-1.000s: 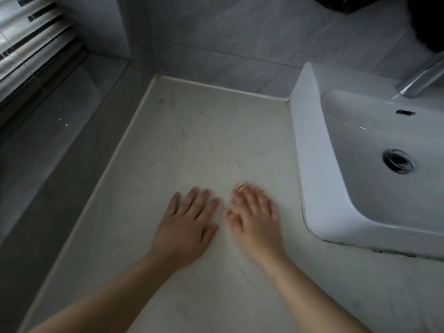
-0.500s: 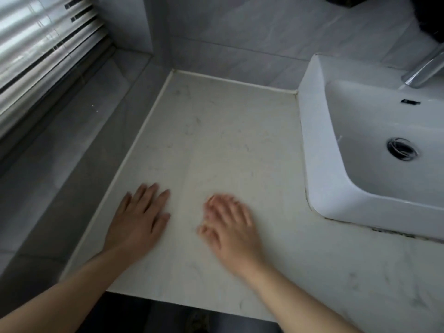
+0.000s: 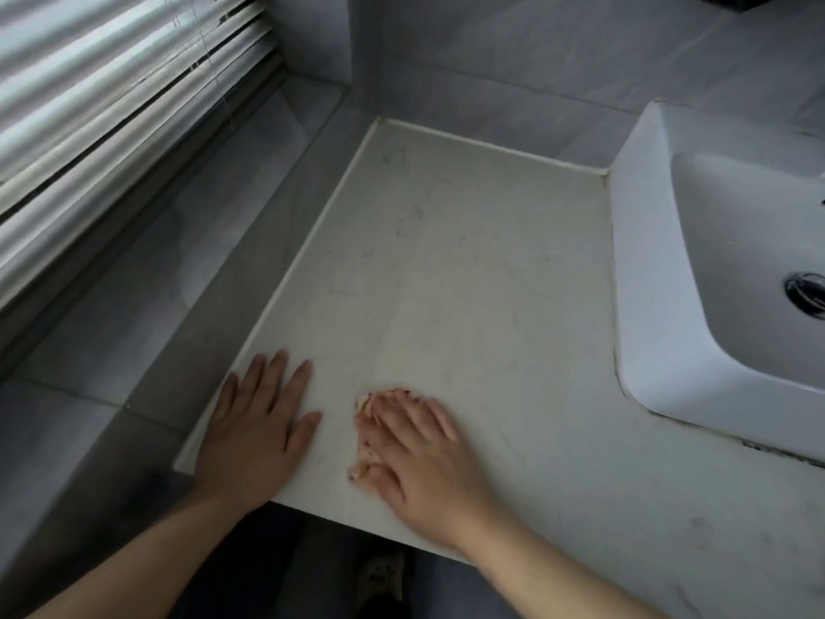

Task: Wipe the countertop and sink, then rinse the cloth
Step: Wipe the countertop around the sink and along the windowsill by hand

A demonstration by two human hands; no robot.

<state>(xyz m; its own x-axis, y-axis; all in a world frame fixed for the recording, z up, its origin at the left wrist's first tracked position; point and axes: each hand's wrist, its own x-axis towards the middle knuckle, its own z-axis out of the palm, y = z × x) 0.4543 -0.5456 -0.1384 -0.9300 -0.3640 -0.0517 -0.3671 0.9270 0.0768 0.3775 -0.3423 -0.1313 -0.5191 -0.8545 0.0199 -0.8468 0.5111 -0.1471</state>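
The pale marble countertop (image 3: 468,283) stretches from the wall to its front edge. My left hand (image 3: 256,433) lies flat with fingers spread on the front left corner, holding nothing. My right hand (image 3: 424,466) presses flat on a small pale cloth (image 3: 365,405) with dark specks; only the cloth's edge shows past my fingertips and thumb. The white sink (image 3: 647,261) stands on the counter to the right, apart from both hands, with its metal drain (image 3: 808,291) at the frame edge. The tap is out of view.
A grey tiled ledge (image 3: 156,283) runs along the counter's left side under window blinds (image 3: 111,105). Grey tiled wall stands behind the counter. Below the front edge the floor is dark, with a slipper (image 3: 384,574) visible.
Both hands have slid back toward the counter's front edge and to the left, the right one dragging the cloth. They have spread apart, and the view has shifted left.
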